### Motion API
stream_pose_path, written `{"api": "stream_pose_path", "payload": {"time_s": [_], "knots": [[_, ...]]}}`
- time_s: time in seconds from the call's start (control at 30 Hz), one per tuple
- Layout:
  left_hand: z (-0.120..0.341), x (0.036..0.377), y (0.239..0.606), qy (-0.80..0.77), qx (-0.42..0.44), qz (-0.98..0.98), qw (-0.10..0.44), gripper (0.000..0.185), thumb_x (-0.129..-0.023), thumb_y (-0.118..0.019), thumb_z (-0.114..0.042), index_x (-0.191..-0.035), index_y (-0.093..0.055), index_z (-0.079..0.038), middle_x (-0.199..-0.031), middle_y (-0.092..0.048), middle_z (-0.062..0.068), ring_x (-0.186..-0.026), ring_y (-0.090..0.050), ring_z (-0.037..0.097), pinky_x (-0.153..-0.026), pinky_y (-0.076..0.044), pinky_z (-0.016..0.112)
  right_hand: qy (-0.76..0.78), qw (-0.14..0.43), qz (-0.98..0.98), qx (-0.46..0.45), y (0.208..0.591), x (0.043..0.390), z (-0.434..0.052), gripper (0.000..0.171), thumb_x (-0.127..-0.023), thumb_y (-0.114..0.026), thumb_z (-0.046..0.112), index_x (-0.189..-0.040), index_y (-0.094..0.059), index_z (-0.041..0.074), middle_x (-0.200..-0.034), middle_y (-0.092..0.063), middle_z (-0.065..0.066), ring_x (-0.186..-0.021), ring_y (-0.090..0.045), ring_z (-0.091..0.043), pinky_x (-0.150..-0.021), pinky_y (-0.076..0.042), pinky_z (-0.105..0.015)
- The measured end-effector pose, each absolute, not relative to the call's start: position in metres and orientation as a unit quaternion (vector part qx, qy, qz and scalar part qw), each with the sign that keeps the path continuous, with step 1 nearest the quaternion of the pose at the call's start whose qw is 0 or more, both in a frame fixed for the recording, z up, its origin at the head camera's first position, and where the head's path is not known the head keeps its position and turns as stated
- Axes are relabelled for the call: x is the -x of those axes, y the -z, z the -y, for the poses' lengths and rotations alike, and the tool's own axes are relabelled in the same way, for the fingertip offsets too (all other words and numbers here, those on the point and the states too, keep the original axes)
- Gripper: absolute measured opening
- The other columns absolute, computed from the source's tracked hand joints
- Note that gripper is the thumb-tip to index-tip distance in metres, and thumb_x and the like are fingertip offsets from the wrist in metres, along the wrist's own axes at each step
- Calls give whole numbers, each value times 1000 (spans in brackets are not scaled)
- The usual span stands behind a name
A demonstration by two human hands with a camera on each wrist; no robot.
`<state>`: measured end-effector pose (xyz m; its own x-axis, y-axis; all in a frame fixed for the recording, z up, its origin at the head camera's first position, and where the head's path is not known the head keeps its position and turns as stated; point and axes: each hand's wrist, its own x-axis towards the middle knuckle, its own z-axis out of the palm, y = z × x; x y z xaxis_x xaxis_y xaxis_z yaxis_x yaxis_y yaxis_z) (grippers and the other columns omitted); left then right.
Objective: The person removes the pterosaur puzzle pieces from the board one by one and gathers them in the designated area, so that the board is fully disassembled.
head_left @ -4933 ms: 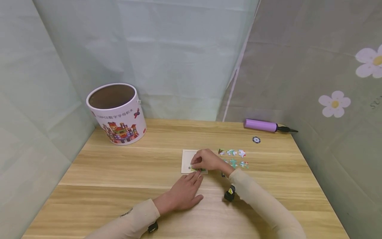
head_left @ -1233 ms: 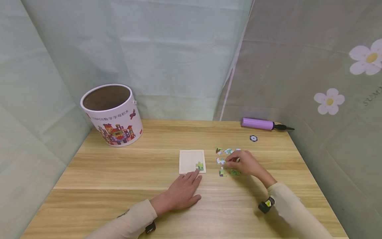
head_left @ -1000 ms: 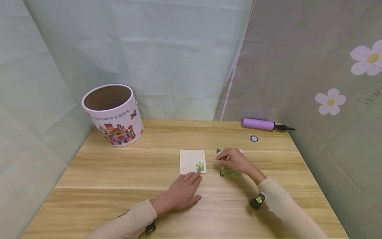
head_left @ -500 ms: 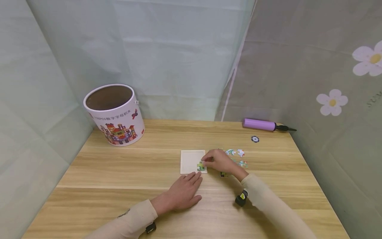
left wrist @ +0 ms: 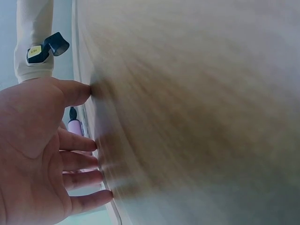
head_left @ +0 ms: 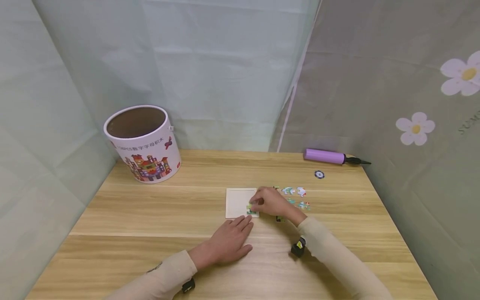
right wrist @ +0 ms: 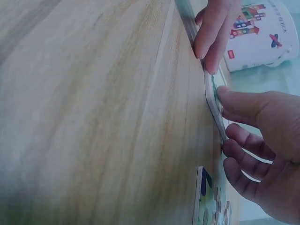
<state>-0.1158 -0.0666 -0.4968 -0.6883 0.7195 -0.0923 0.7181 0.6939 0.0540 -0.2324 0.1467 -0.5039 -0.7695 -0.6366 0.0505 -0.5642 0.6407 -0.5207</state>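
A white square puzzle board [head_left: 237, 199] lies at the middle of the wooden table [head_left: 157, 216]. My right hand [head_left: 262, 202] is over the board's right near corner, fingers curled, pinching a green puzzle piece [head_left: 249, 208] down beside the placed piece there. In the right wrist view the thumb [right wrist: 236, 103] rests on the board's edge [right wrist: 211, 101]. My left hand [head_left: 230, 239] lies flat on the table, fingertips [head_left: 245, 221] at the board's near edge. Loose puzzle pieces [head_left: 298, 192] are scattered to the right of the board.
A white printed bucket [head_left: 144, 146], with no lid, stands at the back left. A purple hand pump [head_left: 325, 156] and a small round disc [head_left: 319, 174] lie at the back right. Fabric walls close in on three sides.
My right hand picked a piece from the loose pile on the right and brought it left to the board's near right corner. The left hand has stayed flat in place.
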Motion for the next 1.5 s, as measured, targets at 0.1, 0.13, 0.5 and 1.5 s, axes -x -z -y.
{"api": "stream_pose_path", "payload": {"time_s": [0.1, 0.13, 0.5, 1.5], "knots": [[67, 116, 497, -8, -395, -917, 47, 64, -105, -48, -47, -150, -48, -2, -161, -40, 15, -146, -42, 30, -113, -41, 45, 257, 65, -904, 336, 504, 232, -146, 20, -89, -82, 26, -103, -82, 13, -90, -66, 8, -78, -58, -4, -69, -50, -23], [67, 116, 497, -8, -396, -917, 45, 64, -105, -48, -47, -150, -48, -2, -160, -41, 15, -146, -42, 30, -113, -41, 45, 256, 64, -904, 336, 504, 232, -145, 20, -89, -82, 27, -103, -82, 13, -90, -66, 7, -78, -57, -4, -69, -50, -23], [67, 117, 498, -12, -397, -917, 36, 64, -104, -50, -47, -149, -50, -2, -159, -43, 16, -144, -44, 30, -113, -41, 44, 255, 69, -910, 319, 502, 231, -144, 19, -87, -83, 27, -101, -81, 15, -90, -66, 8, -78, -57, -5, -69, -50, -24], [65, 116, 498, -16, -386, -921, 51, 65, -104, -49, -48, -150, -49, -3, -160, -42, 14, -146, -41, 30, -114, -40, 45, 383, 46, -876, 289, 491, 224, -169, 4, -93, -76, 18, -96, -76, 15, -86, -74, 8, -79, -66, -4, -75, -56, -27]]}}
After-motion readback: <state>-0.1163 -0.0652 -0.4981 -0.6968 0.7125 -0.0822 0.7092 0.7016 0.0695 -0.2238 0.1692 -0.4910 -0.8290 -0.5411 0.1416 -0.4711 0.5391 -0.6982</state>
